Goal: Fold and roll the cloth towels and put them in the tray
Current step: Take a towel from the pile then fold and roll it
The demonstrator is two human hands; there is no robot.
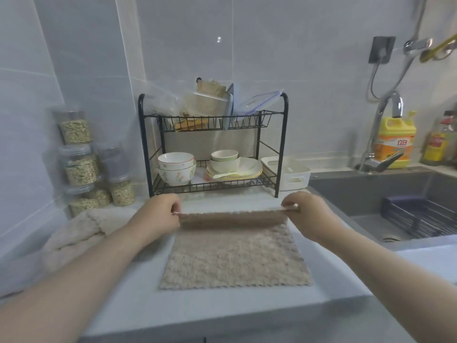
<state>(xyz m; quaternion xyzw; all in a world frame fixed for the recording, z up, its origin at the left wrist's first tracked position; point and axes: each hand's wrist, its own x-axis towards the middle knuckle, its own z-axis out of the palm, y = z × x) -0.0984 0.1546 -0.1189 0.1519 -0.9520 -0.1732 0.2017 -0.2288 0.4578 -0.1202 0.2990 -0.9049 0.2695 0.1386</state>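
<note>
The brown towel (235, 258) lies flat on the counter (222, 305), its near edge close to the person, so it can be folded on a firm surface. At the far edge of the towel, the left hand (158, 215) pinches the left corner and the right hand (308, 215) pinches the right corner. The thumb and fingers of each are pressed together on the cloth. This edge is lifted and turned toward the near side, I think to keep the fold straight. Left of the towel waits a heap of cream towels (74, 233). Beyond the towel, to the right, stands the white tray (289, 173); no rolled towel shows in it.
</note>
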